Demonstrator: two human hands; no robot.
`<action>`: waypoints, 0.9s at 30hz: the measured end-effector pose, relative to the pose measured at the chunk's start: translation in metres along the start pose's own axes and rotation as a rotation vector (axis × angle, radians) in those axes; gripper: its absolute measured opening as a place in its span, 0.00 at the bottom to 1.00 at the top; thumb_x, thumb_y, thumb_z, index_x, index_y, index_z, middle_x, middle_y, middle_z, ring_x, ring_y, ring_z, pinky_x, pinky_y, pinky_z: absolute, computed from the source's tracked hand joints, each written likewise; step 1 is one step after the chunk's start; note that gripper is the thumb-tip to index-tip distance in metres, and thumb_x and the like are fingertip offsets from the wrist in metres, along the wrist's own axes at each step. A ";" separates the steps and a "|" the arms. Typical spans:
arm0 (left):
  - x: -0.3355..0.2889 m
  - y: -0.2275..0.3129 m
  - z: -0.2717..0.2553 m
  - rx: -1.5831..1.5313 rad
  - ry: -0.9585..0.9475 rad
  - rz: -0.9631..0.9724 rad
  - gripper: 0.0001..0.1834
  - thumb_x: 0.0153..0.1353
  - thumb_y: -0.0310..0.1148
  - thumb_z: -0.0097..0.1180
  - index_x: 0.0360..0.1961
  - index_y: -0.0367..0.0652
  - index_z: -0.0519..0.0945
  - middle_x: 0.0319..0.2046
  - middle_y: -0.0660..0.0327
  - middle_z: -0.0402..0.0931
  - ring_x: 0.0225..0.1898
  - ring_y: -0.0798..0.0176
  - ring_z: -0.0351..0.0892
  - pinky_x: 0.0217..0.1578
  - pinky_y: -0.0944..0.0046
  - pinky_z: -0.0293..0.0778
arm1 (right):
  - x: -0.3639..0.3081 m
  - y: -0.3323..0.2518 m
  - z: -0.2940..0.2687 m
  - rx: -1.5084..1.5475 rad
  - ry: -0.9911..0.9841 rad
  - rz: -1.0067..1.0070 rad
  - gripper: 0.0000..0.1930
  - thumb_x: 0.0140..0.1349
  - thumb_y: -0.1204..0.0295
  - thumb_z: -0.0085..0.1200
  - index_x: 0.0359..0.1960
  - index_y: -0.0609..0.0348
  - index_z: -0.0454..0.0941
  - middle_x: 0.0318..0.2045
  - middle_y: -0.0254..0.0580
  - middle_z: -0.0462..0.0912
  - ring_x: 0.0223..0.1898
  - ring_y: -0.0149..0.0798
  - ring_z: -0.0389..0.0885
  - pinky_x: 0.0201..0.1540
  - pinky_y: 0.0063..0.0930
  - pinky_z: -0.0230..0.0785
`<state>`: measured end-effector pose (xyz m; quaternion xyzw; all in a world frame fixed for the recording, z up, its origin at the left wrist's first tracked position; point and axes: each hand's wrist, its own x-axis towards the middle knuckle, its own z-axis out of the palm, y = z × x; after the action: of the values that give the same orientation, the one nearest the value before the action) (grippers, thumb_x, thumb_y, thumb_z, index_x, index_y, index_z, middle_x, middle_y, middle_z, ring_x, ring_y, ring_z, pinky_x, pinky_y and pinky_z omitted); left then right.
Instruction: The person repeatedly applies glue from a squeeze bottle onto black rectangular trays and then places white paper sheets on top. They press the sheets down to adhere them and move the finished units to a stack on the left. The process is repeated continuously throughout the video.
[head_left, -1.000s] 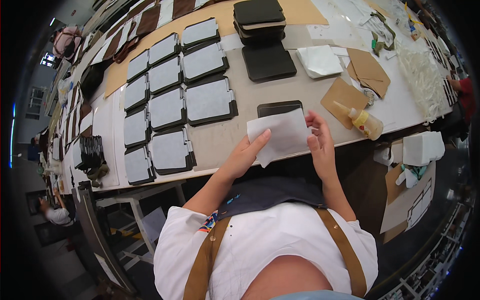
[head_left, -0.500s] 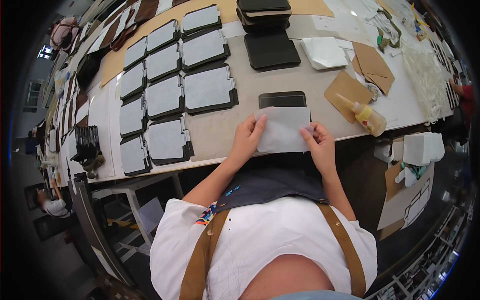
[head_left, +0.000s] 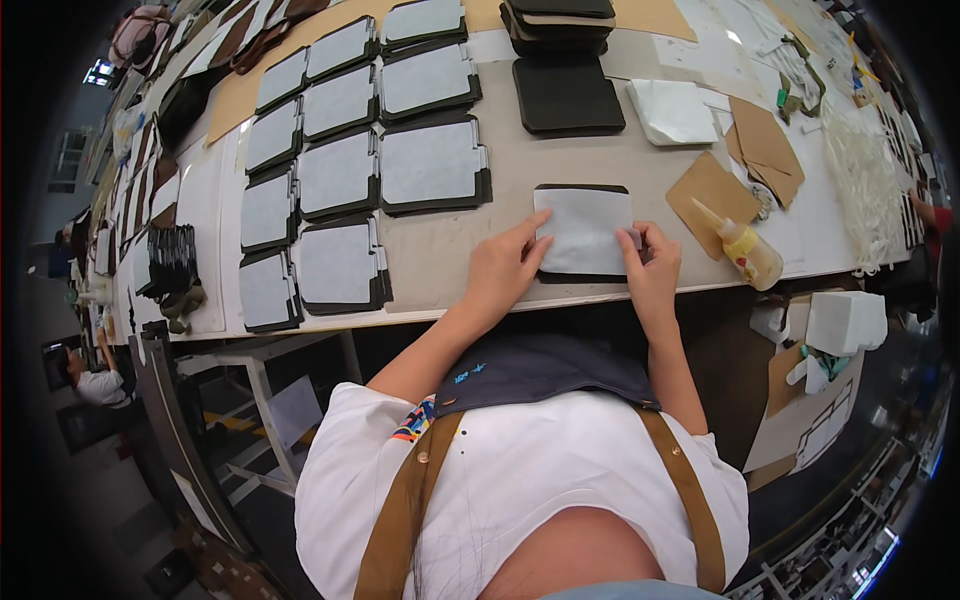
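Note:
A light grey sheet (head_left: 585, 228), thin like lining or paper, lies over a black rounded panel (head_left: 590, 277) at the table's front edge. Black shows along the sheet's top and bottom. My left hand (head_left: 505, 262) is open at the sheet's left edge, index finger and thumb stretched onto it. At the right edge, my right hand (head_left: 655, 265) is closed, its thumb on the sheet and its other fingers curled. A pale bit of material shows between those fingers; I cannot tell whether it belongs to the sheet.
Rows of black panels topped with grey sheets (head_left: 340, 180) cover the left. Beyond my hands lie a black panel stack (head_left: 570, 95), a taller stack (head_left: 560, 30) and white sheets (head_left: 672, 112). Right are brown card pieces (head_left: 765, 150) and a glue bottle (head_left: 750, 255). A person (head_left: 98, 380) is far left.
The grey sheet has moved from above the table edge, in both hands, onto the black panel. My left hand's grip has loosened to fingertips resting at its edge. The whole view has shifted slightly.

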<state>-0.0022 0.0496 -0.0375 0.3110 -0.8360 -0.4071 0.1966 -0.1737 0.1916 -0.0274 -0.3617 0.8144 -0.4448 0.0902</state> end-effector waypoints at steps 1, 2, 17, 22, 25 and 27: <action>0.000 0.000 0.000 0.005 0.010 0.005 0.22 0.66 0.33 0.63 0.61 0.47 0.81 0.22 0.59 0.75 0.21 0.64 0.73 0.28 0.63 0.72 | 0.000 -0.001 -0.001 -0.050 0.004 -0.025 0.08 0.64 0.69 0.64 0.35 0.61 0.81 0.23 0.36 0.77 0.25 0.34 0.68 0.46 0.31 0.58; 0.000 0.000 0.001 0.010 0.020 0.009 0.21 0.66 0.34 0.63 0.60 0.47 0.81 0.22 0.58 0.76 0.21 0.63 0.74 0.28 0.63 0.72 | 0.000 0.000 0.000 -0.053 0.005 -0.030 0.08 0.63 0.69 0.64 0.35 0.60 0.81 0.23 0.35 0.76 0.25 0.34 0.68 0.47 0.31 0.58; 0.002 -0.003 0.004 0.065 0.032 0.008 0.23 0.63 0.36 0.65 0.60 0.45 0.81 0.22 0.58 0.78 0.20 0.60 0.75 0.26 0.61 0.72 | 0.003 0.005 -0.001 -0.113 0.007 -0.061 0.08 0.62 0.68 0.65 0.35 0.59 0.82 0.23 0.33 0.76 0.25 0.34 0.68 0.46 0.31 0.57; 0.003 -0.001 0.003 0.076 0.022 0.003 0.23 0.64 0.36 0.65 0.60 0.45 0.81 0.22 0.58 0.78 0.20 0.59 0.75 0.26 0.61 0.72 | 0.002 0.006 -0.001 -0.127 -0.004 -0.057 0.08 0.62 0.68 0.65 0.36 0.59 0.82 0.23 0.34 0.76 0.26 0.34 0.69 0.46 0.31 0.56; 0.003 0.000 0.004 0.079 0.019 0.003 0.23 0.64 0.36 0.65 0.59 0.44 0.82 0.22 0.57 0.78 0.21 0.57 0.76 0.26 0.59 0.72 | 0.002 0.006 0.000 -0.142 0.038 -0.064 0.08 0.62 0.70 0.65 0.40 0.58 0.82 0.25 0.33 0.77 0.27 0.34 0.70 0.47 0.31 0.56; 0.003 0.003 0.003 0.083 0.021 0.006 0.21 0.64 0.36 0.64 0.57 0.43 0.82 0.22 0.56 0.79 0.22 0.53 0.79 0.27 0.56 0.73 | 0.002 0.001 -0.001 -0.161 0.047 -0.080 0.10 0.61 0.70 0.65 0.43 0.57 0.83 0.26 0.32 0.78 0.28 0.33 0.70 0.47 0.32 0.56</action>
<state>-0.0073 0.0509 -0.0366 0.3206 -0.8509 -0.3685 0.1934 -0.1762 0.1910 -0.0278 -0.3894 0.8343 -0.3895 0.0239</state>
